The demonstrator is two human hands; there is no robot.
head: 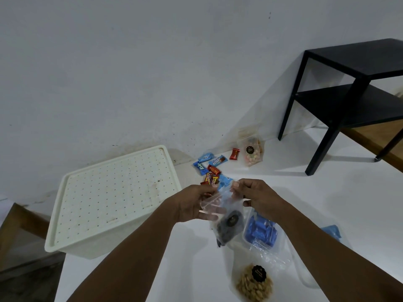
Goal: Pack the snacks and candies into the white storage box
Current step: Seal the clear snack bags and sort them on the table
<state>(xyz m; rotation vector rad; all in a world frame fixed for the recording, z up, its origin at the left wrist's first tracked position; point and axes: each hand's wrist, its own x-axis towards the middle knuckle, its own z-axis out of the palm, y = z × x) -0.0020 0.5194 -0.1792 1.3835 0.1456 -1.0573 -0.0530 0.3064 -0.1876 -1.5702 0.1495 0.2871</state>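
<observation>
The storage box (pixel 113 199) is lidded — contents hidden — and the black table (pixel 357 92) is cut off at right.

A plain white wall (pixel 130 73), scuffed and stained near its base, fills the upper view. A white surface (pixel 305 192) spreads below it. At two o'clock stands a black two-tier side table (pixel 349 90). Brown wooden flooring (pixel 370 140) shows beneath it.
</observation>
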